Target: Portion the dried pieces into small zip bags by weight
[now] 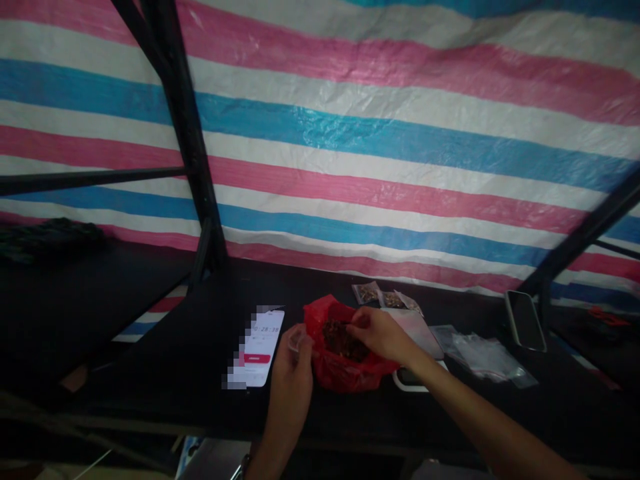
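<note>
Left hand (295, 360) pinching a small clear bag (295, 341), right hand (384, 333) bunched at brown pieces (339, 340), grip unclear, inside a red bag (345, 380) on the tabletop (200, 333), lit phone (260, 350) left, filled packets (393, 299) behind, loose clear bags (487, 357) right.

Across the far side hangs a plastic sheet (375, 173) in pink, white and blue stripes, creased and catching a few soft glints in otherwise dim light. A dark post (181, 120) stands at the left, met by a crossbar (95, 178), and a slanting dark strut (590, 228) stands at the right. A black tabletop (175, 360) spans the near side, with another dark surface (125, 273) at the far left.
</note>
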Available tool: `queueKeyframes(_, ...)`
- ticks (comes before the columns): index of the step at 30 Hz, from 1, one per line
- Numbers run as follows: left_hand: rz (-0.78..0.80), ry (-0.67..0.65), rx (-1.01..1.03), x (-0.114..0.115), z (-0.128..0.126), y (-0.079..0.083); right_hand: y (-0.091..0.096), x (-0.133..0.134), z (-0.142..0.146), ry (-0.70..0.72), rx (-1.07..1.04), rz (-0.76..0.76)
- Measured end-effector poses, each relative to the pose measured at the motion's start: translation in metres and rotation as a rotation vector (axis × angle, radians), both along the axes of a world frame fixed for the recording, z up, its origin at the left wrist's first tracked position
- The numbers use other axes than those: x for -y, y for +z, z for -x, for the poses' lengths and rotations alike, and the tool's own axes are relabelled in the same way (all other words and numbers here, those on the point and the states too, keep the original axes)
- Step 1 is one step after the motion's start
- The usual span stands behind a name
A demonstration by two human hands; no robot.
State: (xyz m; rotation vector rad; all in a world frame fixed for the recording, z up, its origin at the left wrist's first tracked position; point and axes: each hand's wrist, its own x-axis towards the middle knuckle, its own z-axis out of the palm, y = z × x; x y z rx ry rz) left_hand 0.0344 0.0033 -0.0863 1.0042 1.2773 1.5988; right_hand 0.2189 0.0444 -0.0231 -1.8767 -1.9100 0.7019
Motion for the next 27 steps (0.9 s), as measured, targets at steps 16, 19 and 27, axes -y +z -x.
queueKeyframes(16,0.106,-0.092,0.275,-0.01,-0.001,0.009,-0.008,-0.01,0.038,-0.022,0.131,-0.133)
queueKeyframes(19,0.134,-0.051,0.375,-0.01,0.001,0.012,-0.006,-0.011,0.04,0.013,0.08,-0.101)
queueKeyframes(27,0.182,-0.057,0.497,-0.01,0.0,0.021,-0.01,-0.008,0.03,0.036,-0.114,-0.026)
